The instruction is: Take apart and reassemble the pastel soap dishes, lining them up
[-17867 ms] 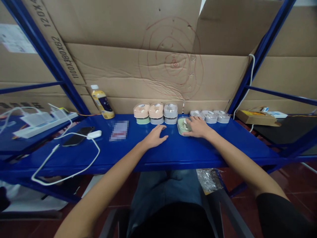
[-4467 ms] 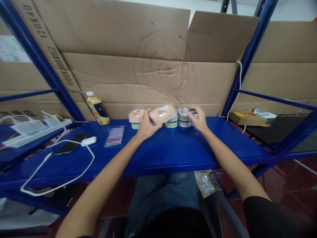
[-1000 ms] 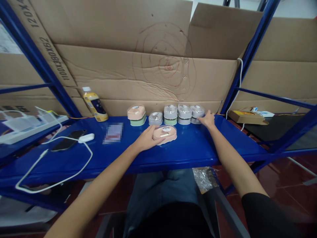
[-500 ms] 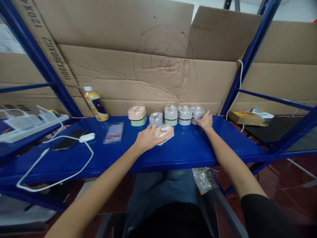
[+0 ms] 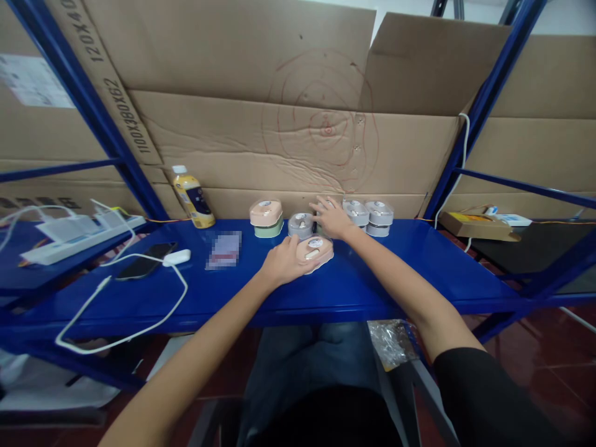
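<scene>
My left hand [image 5: 283,261] is closed round the left side of a pink rounded plastic case [image 5: 315,249] with a clear cover, low on the blue shelf near its middle. My right hand [image 5: 334,217] is spread over a stack of cases with a green lower one, mostly hidden behind it; whether the fingers touch it I cannot tell. Between the hands, farther back, sits a single grey case [image 5: 300,225]. To the left stands a pink case [image 5: 266,211] on top of a green case [image 5: 269,229]. Right of my right hand are two stacks of grey cases [image 5: 379,214].
A yellow drink bottle [image 5: 194,198] stands at the back left. Nearer lie a blurred-out flat packet [image 5: 224,250], a phone [image 5: 146,261], white cables and a power strip [image 5: 84,240]. Cardboard [image 5: 223,136] walls the back; an open box [image 5: 479,226] lies beyond the right post [image 5: 484,105].
My right hand has left the rightmost grey stack and moved left, over the stack with the green case. My left hand stays on the pink case. The view has shifted slightly.
</scene>
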The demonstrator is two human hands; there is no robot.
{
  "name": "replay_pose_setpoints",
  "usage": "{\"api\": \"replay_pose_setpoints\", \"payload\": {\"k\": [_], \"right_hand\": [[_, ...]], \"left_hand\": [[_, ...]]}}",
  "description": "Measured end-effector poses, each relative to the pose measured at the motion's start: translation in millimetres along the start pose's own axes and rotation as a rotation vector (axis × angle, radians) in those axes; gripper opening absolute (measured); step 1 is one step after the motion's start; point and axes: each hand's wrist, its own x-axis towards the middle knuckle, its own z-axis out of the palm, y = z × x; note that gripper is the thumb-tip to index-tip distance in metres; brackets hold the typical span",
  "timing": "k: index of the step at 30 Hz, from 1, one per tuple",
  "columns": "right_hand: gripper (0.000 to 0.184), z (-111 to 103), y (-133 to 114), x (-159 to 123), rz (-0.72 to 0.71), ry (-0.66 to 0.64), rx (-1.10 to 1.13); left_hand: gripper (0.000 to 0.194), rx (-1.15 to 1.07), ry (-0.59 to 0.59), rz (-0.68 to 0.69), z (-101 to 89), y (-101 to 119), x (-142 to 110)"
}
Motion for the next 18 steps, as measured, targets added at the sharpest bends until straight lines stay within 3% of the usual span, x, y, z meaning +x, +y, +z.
{"api": "replay_pose_setpoints", "payload": {"k": [6,9,13,18], "right_hand": [[0.035,15,10,19,-0.028,-0.127,-0.025],[0.034,20,9,16,-0.020,-0.115,0.007],[0.036,21,11,8,-0.027,-0.115,-0.068],[0.035,18,16,-1,-0.015,-0.134,-0.104]], "left_hand": [[0.076,0.047,0.007,-0.045,1.4,0,2],[0.079,0.100,0.033,-0.039,0.9,-1,2],[0.068,0.163,0.037,0.017,-5.1,-2,-3],[0.064,0.236,-0.037,0.110,-15.0,-3,-14]]}}
